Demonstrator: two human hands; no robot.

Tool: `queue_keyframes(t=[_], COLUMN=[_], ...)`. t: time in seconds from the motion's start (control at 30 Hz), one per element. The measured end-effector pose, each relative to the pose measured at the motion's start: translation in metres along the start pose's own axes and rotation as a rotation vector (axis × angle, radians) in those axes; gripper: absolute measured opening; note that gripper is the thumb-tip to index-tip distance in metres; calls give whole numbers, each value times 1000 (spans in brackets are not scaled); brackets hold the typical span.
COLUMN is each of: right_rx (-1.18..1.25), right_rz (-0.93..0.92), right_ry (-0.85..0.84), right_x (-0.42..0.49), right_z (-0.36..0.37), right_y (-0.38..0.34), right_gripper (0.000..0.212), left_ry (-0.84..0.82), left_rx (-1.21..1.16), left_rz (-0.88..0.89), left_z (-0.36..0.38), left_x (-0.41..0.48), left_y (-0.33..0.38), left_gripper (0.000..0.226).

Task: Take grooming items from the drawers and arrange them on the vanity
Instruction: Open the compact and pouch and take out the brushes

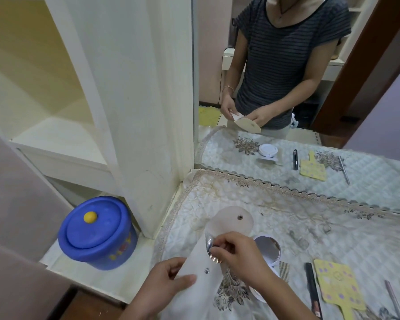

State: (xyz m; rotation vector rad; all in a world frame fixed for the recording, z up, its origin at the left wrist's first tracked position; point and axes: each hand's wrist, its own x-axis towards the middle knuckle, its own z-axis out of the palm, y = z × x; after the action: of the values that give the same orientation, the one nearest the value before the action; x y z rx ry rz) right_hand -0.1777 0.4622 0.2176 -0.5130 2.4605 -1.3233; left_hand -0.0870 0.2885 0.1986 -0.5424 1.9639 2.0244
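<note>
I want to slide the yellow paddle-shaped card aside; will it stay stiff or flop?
The yellow card lies flat on the quilted cloth, so it is probably thin, light and fairly stiff. It may catch on the quilting rather than glide.

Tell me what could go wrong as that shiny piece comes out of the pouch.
The right hand pinches the shiny item only at its edge, so it might slip. The open compact mirror sits right beside that hand and could get knocked. The left hand holds the pouch loosely; anything else inside may spill.

matt pouch (201, 287), perhaps vinyl, quilted cloth cover (275, 218)
</note>
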Motion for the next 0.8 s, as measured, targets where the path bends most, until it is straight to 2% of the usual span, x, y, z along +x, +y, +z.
queue_keyframes(t=[0.17,0.37,0.47,0.5,0.6,0.7,0.8], right_rx=[-6,145,241,279,472,766,812], right_rz=[49,98,138,150,202,330,419], right_ry=[-185,-215,-156,-121,-43,-21,-11], right_x=[1,4,11,14,20,17,7], right_z=[-1,-4,-20,-26,-40,-35,-10], right_y=[2,7,6,6,8,7,6], right_gripper=[33,13,14,14,13,13,27], left_ry=[-23,-95,-119,-126,-121,-103,-83], left_rx=[2,43,45,44,38,24,-19], left_rz=[-5,-19,-44,-54,-55,-47,-46], left_z=[-5,-15,-24,-29,-42,-46,-40], left_x=[-2,-7,-10,-11,-15,-14,-13], left_y=[-3,-5,-8,-9,-15,-21,-23], left_gripper=[29,45,36,41,73,77,76])
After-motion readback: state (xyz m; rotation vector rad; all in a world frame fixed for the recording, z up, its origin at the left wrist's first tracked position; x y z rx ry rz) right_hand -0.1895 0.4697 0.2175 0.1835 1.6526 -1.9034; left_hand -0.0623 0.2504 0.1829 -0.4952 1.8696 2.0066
